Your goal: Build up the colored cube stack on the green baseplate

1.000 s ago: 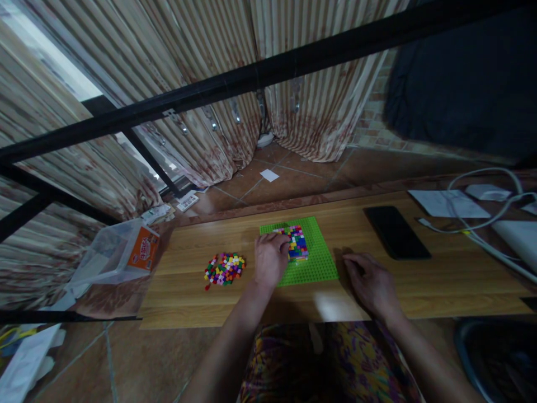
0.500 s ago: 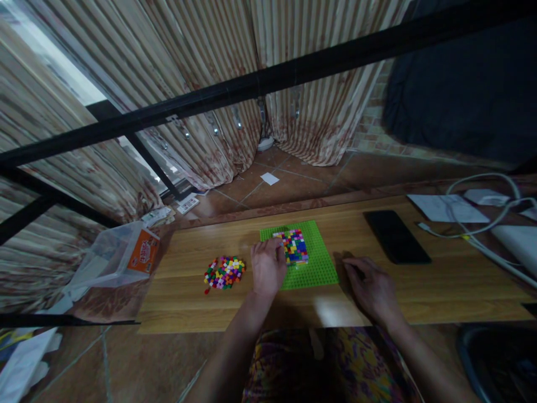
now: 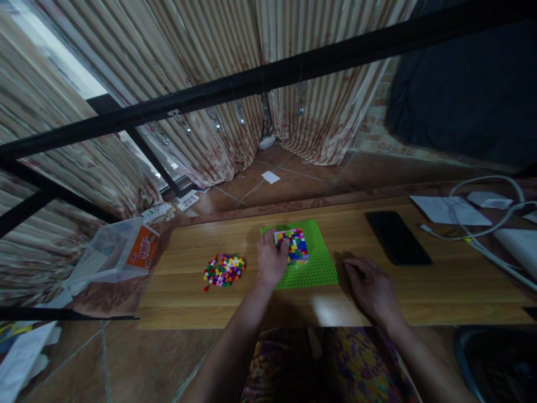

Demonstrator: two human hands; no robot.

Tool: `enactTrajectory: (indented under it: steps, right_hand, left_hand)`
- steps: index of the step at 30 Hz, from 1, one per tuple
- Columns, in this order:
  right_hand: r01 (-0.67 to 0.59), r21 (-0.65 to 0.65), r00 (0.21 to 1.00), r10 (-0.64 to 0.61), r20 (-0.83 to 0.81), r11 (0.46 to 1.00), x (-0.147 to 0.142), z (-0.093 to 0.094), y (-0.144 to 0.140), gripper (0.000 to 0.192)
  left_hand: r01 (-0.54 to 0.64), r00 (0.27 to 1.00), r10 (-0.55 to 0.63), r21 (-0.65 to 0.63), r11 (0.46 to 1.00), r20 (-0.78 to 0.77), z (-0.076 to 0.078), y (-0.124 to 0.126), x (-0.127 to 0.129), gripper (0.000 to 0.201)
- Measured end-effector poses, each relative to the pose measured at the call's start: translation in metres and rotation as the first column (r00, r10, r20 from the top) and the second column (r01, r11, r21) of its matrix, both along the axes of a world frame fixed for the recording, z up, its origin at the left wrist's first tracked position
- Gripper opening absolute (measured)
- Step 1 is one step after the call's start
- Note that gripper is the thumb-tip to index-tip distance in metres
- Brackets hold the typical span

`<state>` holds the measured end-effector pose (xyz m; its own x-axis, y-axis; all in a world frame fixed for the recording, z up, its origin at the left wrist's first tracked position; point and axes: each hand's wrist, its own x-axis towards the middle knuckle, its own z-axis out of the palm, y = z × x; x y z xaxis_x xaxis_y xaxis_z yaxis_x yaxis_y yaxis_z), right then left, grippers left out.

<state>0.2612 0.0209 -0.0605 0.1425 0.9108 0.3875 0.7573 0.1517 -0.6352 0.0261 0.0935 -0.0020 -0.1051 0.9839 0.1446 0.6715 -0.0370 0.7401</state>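
Nearest to you, your lap in its patterned yellow and purple cloth [image 3: 319, 364] sits under the front edge of the wooden table [image 3: 419, 291]. Your right hand [image 3: 371, 288] rests palm down on the tabletop, just right of the green baseplate [image 3: 321, 268]; its fingers are loosely curled and it holds nothing that you can see. Your left hand [image 3: 272, 262] lies over the left edge of the baseplate, fingertips touching the left side of the block of coloured bricks [image 3: 293, 245] that is built up on the plate; whether it pinches a single brick there cannot be told, since the fingers hide the spot. The brick block stands on the far left part of the plate, a patchwork of red, yellow, blue, green and pink. To the left of your left hand, apart from the plate, a loose pile of small coloured bricks [image 3: 224, 269] lies on the wood. Farther right a black phone [image 3: 397, 237] lies flat, with white cables [image 3: 482, 226] and a sheet of paper [image 3: 448, 210] beyond it. Off the table's left end a clear plastic tub with an orange label [image 3: 121, 252] lies tipped, and striped curtains [image 3: 218, 95] hang at the back.
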Motion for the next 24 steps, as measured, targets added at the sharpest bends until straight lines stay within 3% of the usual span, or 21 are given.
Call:
enactTrajectory:
  steps: [10, 17, 24]
  right_hand:
    - [0.009, -0.022, 1.0, -0.009, -0.005, 1.0, 0.0, -0.001, 0.0, 0.034]
    - [-0.001, 0.0, 0.999, 0.001, 0.042, 1.0, 0.003, -0.005, 0.001, 0.037]
    - [-0.007, -0.031, 1.0, 0.008, 0.018, 0.999, 0.003, -0.002, 0.0, 0.038]
  left_hand:
    - [-0.049, 0.967, 0.059, -0.047, 0.998, 0.249, -0.003, 0.001, 0.006, 0.039]
    - [-0.059, 0.957, 0.077, -0.074, 0.996, 0.279, -0.001, 0.0, 0.008, 0.039]
    - [-0.075, 0.971, 0.089, -0.07, 0.995, 0.224, 0.015, 0.002, -0.007, 0.036]
